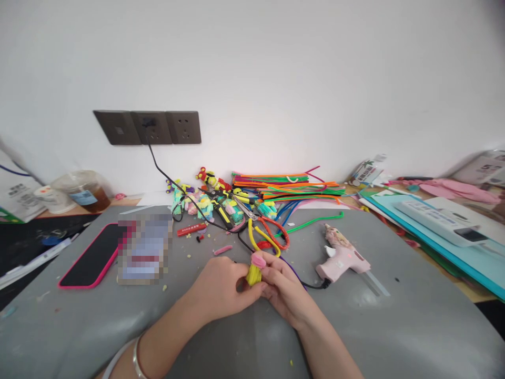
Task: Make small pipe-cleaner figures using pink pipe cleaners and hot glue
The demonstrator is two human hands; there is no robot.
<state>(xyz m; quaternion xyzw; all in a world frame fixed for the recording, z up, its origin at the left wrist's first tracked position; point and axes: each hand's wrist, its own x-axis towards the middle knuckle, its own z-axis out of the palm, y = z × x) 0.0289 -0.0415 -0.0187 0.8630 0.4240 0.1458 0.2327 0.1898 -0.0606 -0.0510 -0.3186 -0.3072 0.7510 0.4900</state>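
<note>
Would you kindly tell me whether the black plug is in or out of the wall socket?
In: the black plug sits in the middle wall panel, with its cord hanging from it. Whether power is on, I cannot tell.

No wording, brand or number was legible from my position. Printed marks stood as follows. The white bag point(18, 181) at my far left carried dark block characters, too blurred to read. The drink cup point(98, 199) to the right of the bag bore a pale blue label point(83, 197) with print too small to read. The red strip point(191, 229) on the tabletop point(410, 326) bore a row of light characters, unreadable. To my right, the white device point(434, 221) and the white box point(481, 168) showed print, likewise unreadable. The rectangular item point(144, 252) to my left was pixelated, which masked any text.
</note>
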